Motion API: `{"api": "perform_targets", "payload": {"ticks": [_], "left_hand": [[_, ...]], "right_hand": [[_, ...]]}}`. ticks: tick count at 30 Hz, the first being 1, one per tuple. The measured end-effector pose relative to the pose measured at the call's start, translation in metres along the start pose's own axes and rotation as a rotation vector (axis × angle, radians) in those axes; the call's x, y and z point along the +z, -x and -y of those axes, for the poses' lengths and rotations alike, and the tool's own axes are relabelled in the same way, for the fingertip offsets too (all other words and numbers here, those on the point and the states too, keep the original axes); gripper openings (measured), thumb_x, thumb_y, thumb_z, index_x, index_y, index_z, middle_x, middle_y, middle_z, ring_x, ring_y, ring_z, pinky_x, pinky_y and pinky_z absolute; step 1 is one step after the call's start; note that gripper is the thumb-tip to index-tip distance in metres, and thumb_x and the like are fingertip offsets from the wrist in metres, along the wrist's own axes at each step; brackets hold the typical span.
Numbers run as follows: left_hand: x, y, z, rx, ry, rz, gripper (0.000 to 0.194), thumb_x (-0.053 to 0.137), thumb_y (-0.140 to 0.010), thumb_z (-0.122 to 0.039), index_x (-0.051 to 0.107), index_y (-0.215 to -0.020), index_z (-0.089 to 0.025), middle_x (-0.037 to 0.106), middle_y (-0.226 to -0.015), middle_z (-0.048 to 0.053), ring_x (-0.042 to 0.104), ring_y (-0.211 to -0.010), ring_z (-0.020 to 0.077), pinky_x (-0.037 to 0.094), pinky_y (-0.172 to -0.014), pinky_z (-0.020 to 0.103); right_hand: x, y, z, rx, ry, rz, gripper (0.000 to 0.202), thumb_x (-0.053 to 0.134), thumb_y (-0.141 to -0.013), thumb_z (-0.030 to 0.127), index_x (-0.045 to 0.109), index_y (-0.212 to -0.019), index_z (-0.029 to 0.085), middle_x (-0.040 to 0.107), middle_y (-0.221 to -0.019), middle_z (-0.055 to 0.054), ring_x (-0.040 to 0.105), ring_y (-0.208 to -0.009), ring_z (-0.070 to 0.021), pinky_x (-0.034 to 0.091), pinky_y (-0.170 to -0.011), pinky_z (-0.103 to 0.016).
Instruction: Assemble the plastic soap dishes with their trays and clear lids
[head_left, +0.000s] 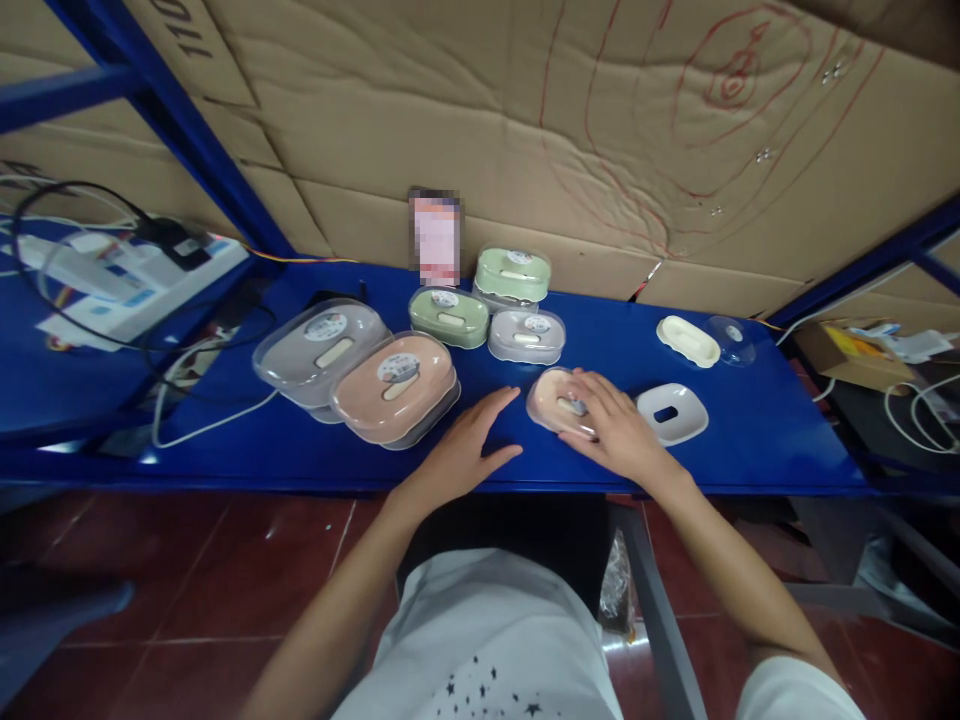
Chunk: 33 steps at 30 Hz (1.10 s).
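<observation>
My right hand rests on a small pink soap box with a clear lid, fingers over its right side and thumb along the near edge. Held just left of that box, my left hand is open with thumb and fingers apart, holding nothing. Right of my right hand lies a white oval piece with a dark slot in its middle. Behind it are a cream oval dish and a clear lid. Larger pink and grey lidded boxes sit left of my left hand.
Small lidded boxes, two green and one grey, stand at the back of the blue table. A phone leans against the cardboard. Cables and a power strip lie left; a small carton is right.
</observation>
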<state>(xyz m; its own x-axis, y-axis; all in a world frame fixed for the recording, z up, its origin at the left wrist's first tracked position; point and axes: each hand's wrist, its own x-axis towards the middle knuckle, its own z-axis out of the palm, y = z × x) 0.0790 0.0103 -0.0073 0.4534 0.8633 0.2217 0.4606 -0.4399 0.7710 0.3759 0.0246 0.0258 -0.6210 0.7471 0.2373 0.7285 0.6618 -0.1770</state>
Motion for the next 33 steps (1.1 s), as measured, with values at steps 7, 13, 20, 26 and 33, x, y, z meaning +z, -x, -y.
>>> {"api": "perform_targets", "payload": {"ticks": [7, 13, 20, 26, 33], "left_hand": [[-0.002, 0.0, -0.003, -0.019, -0.046, 0.032, 0.068, 0.064, -0.104, -0.037, 0.036, -0.166, -0.034, 0.049, -0.169, 0.008, 0.047, -0.157, 0.0286, 0.039, -0.131, 0.052], [-0.002, 0.001, -0.005, -0.003, -0.066, 0.028, 0.057, 0.059, -0.106, -0.035, 0.045, -0.162, -0.034, 0.051, -0.166, 0.008, 0.051, -0.153, 0.028, 0.042, -0.129, 0.052], [-0.002, 0.002, -0.006, -0.018, -0.088, 0.049, 0.05, 0.051, -0.111, -0.037, 0.048, -0.16, -0.033, 0.05, -0.166, 0.008, 0.05, -0.153, 0.0274, 0.041, -0.129, 0.051], [0.001, 0.001, -0.004, 0.007, -0.144, 0.04, 0.056, 0.052, -0.111, -0.037, 0.041, -0.165, -0.035, 0.051, -0.165, 0.008, 0.051, -0.152, 0.0283, 0.042, -0.128, 0.05], [0.003, -0.001, -0.007, 0.021, -0.235, 0.045, 0.056, 0.053, -0.111, -0.035, 0.04, -0.165, -0.032, 0.052, -0.164, 0.009, 0.052, -0.15, 0.0291, 0.044, -0.126, 0.051]], "right_hand": [[0.007, -0.001, -0.029, 0.434, 0.204, -0.186, 0.075, 0.045, -0.107, 0.063, 0.036, -0.168, 0.021, 0.044, -0.169, -0.025, 0.045, -0.153, -0.0509, 0.048, -0.113, -0.076], [0.02, -0.084, -0.086, 0.583, 0.082, -0.144, 0.081, 0.039, -0.106, 0.068, 0.037, -0.167, 0.015, 0.037, -0.172, -0.027, 0.034, -0.159, -0.0516, 0.041, -0.116, -0.079], [-0.014, -0.091, -0.128, 0.557, 0.118, -0.192, 0.073, 0.016, -0.112, 0.055, 0.024, -0.173, 0.016, 0.029, -0.178, -0.02, 0.024, -0.167, -0.0359, 0.03, -0.13, -0.064], [-0.053, -0.014, -0.175, 0.775, 0.238, 0.048, 0.065, 0.04, -0.107, 0.041, 0.045, -0.163, 0.008, 0.047, -0.166, -0.029, 0.044, -0.155, -0.0477, 0.036, -0.12, -0.076], [-0.047, 0.011, -0.141, 0.577, 0.078, 0.189, 0.057, 0.048, -0.108, 0.05, 0.062, -0.153, 0.017, 0.061, -0.158, -0.015, 0.058, -0.147, -0.0376, 0.046, -0.124, -0.055]]}}
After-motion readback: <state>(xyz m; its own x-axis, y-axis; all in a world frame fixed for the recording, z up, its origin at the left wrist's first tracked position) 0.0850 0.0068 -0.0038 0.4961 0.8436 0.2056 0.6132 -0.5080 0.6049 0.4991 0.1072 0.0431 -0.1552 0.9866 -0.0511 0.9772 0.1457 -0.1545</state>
